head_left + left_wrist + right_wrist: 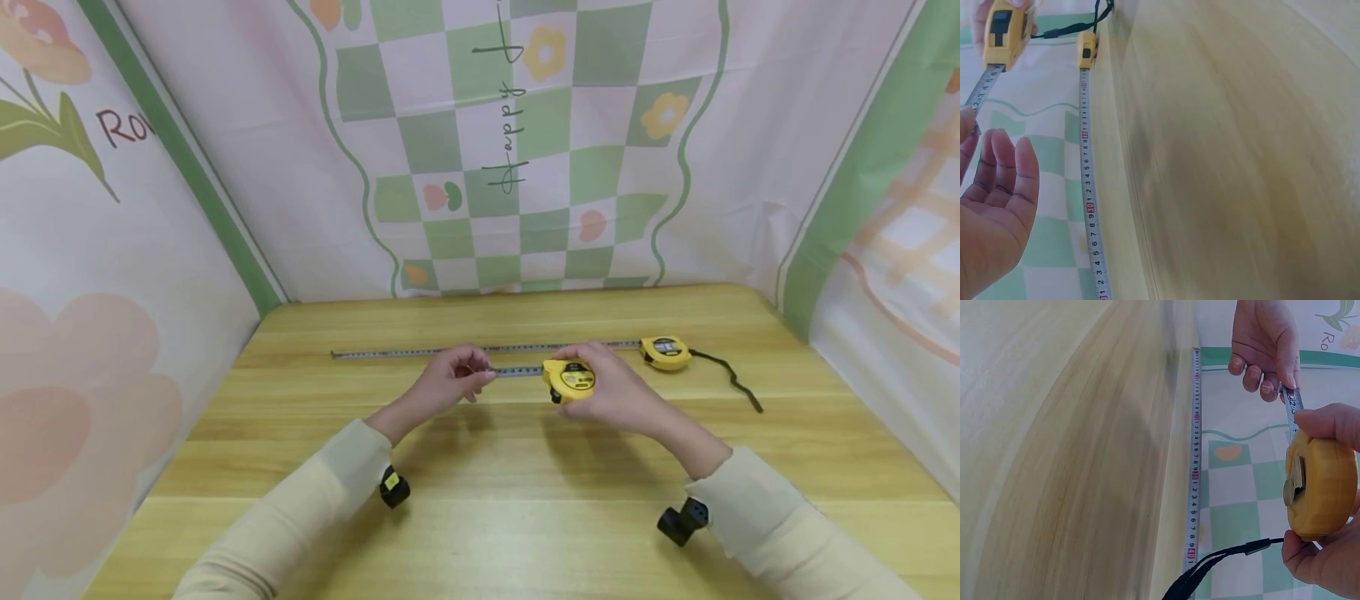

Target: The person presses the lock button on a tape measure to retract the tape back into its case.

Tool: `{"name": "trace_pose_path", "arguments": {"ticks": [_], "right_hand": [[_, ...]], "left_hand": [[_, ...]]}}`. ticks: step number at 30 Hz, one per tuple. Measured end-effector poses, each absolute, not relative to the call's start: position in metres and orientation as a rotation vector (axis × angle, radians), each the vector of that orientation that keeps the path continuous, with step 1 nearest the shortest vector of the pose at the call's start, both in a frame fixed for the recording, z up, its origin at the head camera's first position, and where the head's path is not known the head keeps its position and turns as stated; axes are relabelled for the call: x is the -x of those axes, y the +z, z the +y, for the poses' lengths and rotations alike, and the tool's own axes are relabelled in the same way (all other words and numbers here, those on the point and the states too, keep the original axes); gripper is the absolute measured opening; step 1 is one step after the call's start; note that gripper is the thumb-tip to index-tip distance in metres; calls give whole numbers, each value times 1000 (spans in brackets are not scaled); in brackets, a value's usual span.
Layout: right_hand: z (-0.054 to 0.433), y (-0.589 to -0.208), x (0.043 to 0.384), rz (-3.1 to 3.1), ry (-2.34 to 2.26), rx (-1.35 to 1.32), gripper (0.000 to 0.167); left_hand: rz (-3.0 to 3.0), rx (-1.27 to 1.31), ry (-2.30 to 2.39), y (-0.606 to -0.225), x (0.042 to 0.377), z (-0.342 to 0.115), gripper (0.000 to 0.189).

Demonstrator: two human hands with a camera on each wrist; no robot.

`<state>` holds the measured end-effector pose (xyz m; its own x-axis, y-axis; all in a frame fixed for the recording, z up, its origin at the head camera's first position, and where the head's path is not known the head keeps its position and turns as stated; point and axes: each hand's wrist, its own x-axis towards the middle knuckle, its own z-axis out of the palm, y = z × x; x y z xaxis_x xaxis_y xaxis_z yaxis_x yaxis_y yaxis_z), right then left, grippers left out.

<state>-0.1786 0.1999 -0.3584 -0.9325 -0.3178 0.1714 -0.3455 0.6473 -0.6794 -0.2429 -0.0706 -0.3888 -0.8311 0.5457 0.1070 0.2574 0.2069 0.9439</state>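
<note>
Above the table, my right hand [617, 393] grips the yellow case of a tape measure [572, 380]. My left hand [444, 385] pinches the end of its short pulled-out blade [519, 372] between thumb and index finger. The left hand's other fingers [1005, 164] are loosely bent, apart from the blade. Behind both hands, a second yellow tape measure [665, 353] lies on the table. Its long blade [397, 352] stretches out to the left, with printed numbers visible in the right wrist view. My right palm is partly hidden behind the held case [1325, 487].
A dark wrist strap [729, 373] trails rightward from the lying tape measure. The wooden table [495, 525] reaches back to a patterned cloth [420, 75], with more cloth at both sides. Black wrist cameras hang under both sleeves.
</note>
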Motion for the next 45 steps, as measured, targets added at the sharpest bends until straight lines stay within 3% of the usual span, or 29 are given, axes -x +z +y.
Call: {"name": "trace_pose_path", "arguments": {"ticks": [45], "right_hand": [[188,-360,181,-2806,1215,-589,67]], "left_hand": [[2212,-720,1646,-379,233,-59,8]]}}
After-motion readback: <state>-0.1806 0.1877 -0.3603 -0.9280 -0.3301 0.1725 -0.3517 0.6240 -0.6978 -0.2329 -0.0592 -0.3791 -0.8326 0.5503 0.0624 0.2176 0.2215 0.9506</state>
